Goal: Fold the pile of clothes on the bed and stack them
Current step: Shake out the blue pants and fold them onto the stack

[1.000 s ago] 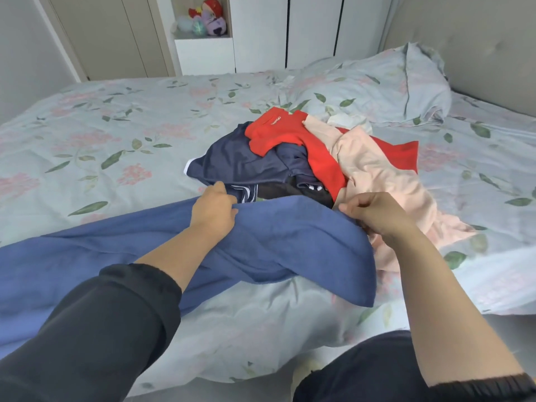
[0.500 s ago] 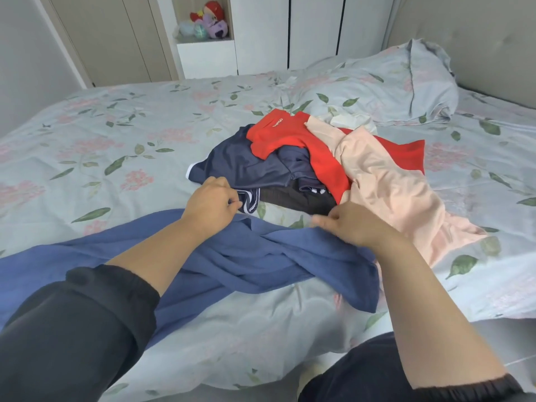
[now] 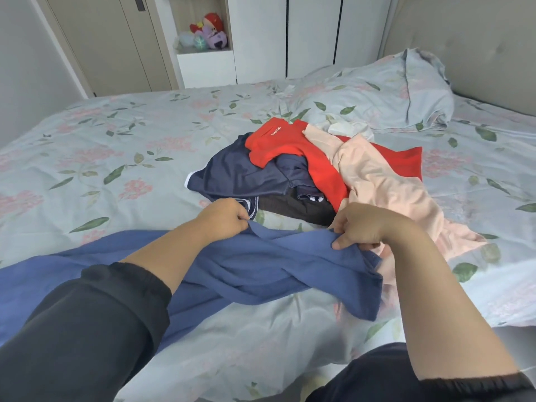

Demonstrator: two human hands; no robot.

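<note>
Room: bed (image 3: 116,146) in floral sheets; pillow (image 3: 377,97) by the headboard; plush toys (image 3: 209,33) on a shelf
Heap: pile of clothes (image 3: 290,153), red, navy and peach, tumbled mid-bed just beyond both hands
In work: blue garment (image 3: 261,271) lies twisted across the near edge, in front of the pile
Left: left hand (image 3: 223,217) pinches the blue garment's upper edge, fingers curled
Right: right hand (image 3: 365,224) clutches bunched fabric at its right end; thumb on top

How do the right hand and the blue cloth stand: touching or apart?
Touching. The head view shows the right hand pinching the blue cloth at its upper edge, thumb on the fabric.
</note>
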